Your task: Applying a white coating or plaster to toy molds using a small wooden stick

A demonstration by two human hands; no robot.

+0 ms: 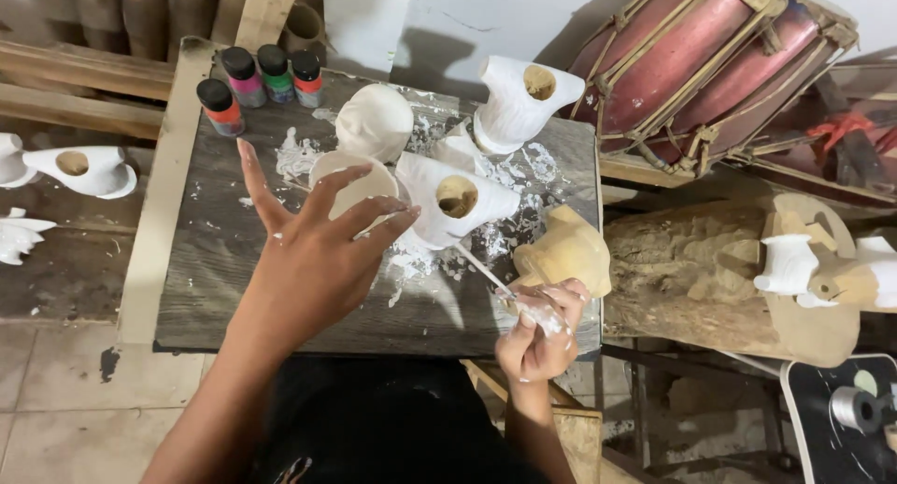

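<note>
Two hands worked over the paint-splashed grey wooden board. The left hand hovered with fingers spread wide, gripping nothing, above a shallow round cream bowl of white paint near the board's middle. The right hand was pinched around a thin paintbrush with a white-smeared handle at the board's near right corner. The brush's long axis ran diagonally, its far end pointing up and left toward a white-painted carved wooden piece with a hollow round socket; whether its tip touched that piece I couldn't tell. The brush looked light and stiff, probably slick with wet paint, best held low on the handle as it was. Just beside the right hand sat an unpainted tan carved wooden figure, likely solid and fairly light, safest gripped round its body. Four small paint bottles with black caps stood at the far left corner, and a red rope-laced drum lay beyond the right edge.
</note>
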